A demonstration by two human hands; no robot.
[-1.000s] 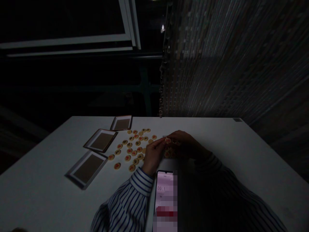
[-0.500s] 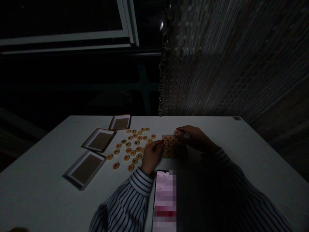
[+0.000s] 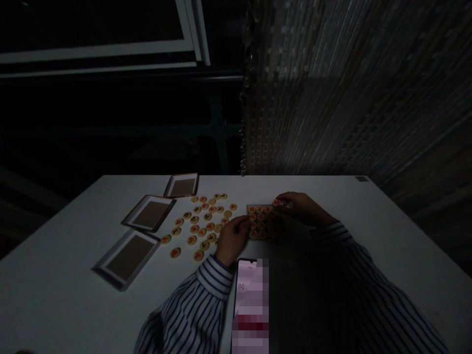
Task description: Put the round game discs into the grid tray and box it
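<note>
Rows of round xiangqi pieces with red and black characters fill a shallow box [image 3: 267, 239] in front of me. My left hand [image 3: 232, 240] is closed at the box's left edge, thumb and fingers gripping its side. At the far right corner, my right hand [image 3: 299, 207] pinches one xiangqi piece [image 3: 276, 202] between thumb and fingertips, just over the rim. Loose xiangqi pieces [image 3: 191, 240] lie scattered left of my left hand, most showing red or black characters, a few blank side up. Shadow darkens the box's right part.
Three shallow open trays or lids [image 3: 150, 215] lie along the left of the white table [image 3: 66, 275]. A lit phone [image 3: 245, 280], partly pixelated, lies before me between my forearms. A bead curtain [image 3: 295, 98] hangs behind the table at right. A small dark card [image 3: 362, 179] sits at the far right corner.
My right hand has shifted slightly right with its piece, along the box's far edge. One more black-lettered piece shows in the far row. The left hand stays at the box.
</note>
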